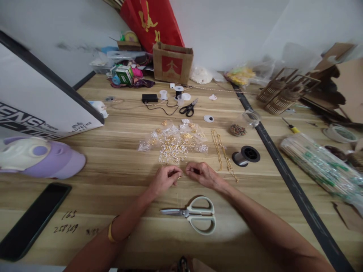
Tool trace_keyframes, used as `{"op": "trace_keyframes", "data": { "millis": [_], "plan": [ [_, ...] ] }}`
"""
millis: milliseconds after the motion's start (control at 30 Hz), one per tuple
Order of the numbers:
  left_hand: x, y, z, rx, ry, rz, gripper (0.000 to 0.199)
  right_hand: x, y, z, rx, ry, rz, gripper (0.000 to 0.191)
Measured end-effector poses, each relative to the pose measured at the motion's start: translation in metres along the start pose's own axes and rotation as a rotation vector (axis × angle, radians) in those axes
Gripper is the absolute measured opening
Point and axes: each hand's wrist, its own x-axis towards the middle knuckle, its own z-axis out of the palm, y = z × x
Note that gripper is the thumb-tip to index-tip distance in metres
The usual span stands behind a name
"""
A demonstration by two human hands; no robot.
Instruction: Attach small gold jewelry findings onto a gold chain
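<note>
My left hand (165, 179) has its fingers pinched around a small gold bead at the middle of the wooden table. Close to its right, my right hand (200, 173) is curled with thumb and fingertips together; anything between them is too small to make out. Just beyond both hands lies a pile of clear and gold beads (173, 148) with small plastic bags. Gold chains (219, 151) rest to the right of the pile. Nearer to me, white-handled scissors (189, 213) lie flat, blades pointing left. A thin thread seems to hang below my left hand.
A wire spool (246, 156) and a bead jar (238, 129) stand right. Black scissors (188, 108) lie farther back. At left are a purple bottle (56, 158) and a phone (34, 221); a paper bag (172, 64) stands at the back, wrapped sticks (320, 162) at far right.
</note>
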Motion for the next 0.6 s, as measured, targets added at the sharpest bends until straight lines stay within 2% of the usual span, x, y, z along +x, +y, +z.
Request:
{"op": "trace_keyframes", "data": {
  "millis": [167,367,600],
  "plan": [
    [0.0024,-0.0056,-0.0037,-0.053,-0.027,-0.014,0.025,0.0002,0.0005,-0.0031,0.080,0.034,-0.002,0.012],
    [0.0002,-0.0051,-0.0050,-0.037,-0.026,0.041,0.021,0.0011,0.0028,-0.0052,0.127,0.033,0.017,0.012],
    [-0.0051,-0.0035,-0.0046,0.324,0.073,0.209,0.018,0.0018,0.0049,-0.0045,0.144,0.022,0.004,0.012]
  ]
}}
